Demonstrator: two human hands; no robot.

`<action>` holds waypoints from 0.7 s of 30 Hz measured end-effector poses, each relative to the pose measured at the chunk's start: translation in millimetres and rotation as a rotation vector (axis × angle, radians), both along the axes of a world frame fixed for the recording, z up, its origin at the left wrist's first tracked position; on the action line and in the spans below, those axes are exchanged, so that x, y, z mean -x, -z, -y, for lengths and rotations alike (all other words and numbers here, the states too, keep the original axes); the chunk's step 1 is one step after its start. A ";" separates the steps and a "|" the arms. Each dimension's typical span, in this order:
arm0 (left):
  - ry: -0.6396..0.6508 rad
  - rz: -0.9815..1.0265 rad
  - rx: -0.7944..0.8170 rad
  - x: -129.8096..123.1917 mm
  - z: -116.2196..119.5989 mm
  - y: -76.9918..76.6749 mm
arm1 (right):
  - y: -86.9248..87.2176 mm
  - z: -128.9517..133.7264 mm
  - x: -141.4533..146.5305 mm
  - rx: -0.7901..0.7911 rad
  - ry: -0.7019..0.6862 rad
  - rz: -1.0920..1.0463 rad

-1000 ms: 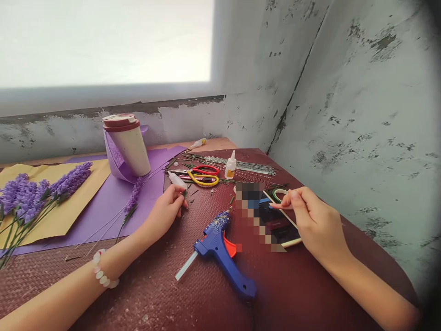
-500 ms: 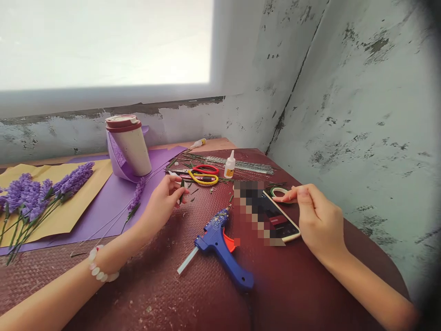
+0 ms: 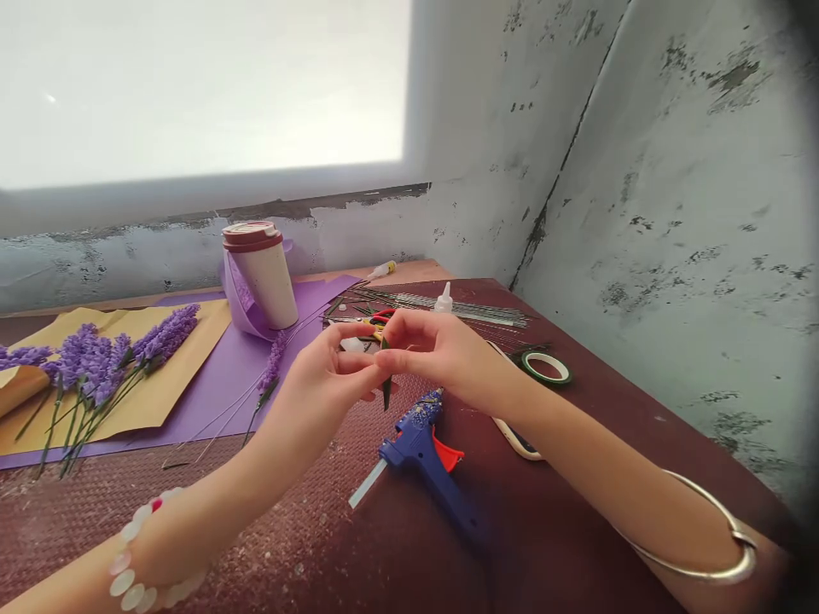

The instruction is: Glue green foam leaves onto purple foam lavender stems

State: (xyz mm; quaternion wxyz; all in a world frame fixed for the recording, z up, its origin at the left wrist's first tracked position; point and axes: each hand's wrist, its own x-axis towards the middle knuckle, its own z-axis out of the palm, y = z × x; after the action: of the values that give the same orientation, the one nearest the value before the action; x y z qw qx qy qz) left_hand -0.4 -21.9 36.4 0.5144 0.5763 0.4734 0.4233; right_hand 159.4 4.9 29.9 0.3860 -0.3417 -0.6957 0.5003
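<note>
Over the middle of the table, my left hand (image 3: 326,375) and my right hand (image 3: 441,345) meet at the fingertips. Between them is a narrow dark green leaf (image 3: 386,396), its lower tip pointing down. My left thumb and fingers pinch it, and my right thumb and forefinger close on its upper part. Just below lies a blue hot glue gun (image 3: 426,460) with a red trigger and a clear glue stick. Scissors with red and yellow handles (image 3: 376,322) are mostly hidden behind my fingers. My right forearm covers most of a phone (image 3: 517,439).
Purple flower stems (image 3: 95,362) lie on tan paper (image 3: 192,358) and purple paper (image 3: 217,418) at left. A lidded cup (image 3: 265,281) stands behind. A white glue bottle (image 3: 444,300), thin wires (image 3: 492,315) and a green tape roll (image 3: 546,367) lie toward the back right.
My right hand has moved left from beside the tape roll to the leaf and now pinches it. My left hand has shifted slightly right with the leaf. The view has turned a little left.
</note>
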 end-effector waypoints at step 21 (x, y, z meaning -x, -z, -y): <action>0.194 0.025 0.049 -6.5 -5.3 23.3 | 7.3 3.9 -22.2 0.046 0.124 0.165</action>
State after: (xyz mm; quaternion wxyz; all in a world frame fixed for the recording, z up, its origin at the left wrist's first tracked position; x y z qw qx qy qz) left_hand 6.1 -16.5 13.1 0.5727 0.6015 0.4190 0.3671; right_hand 181.7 1.0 22.6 0.3496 -0.4331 -0.6910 0.4612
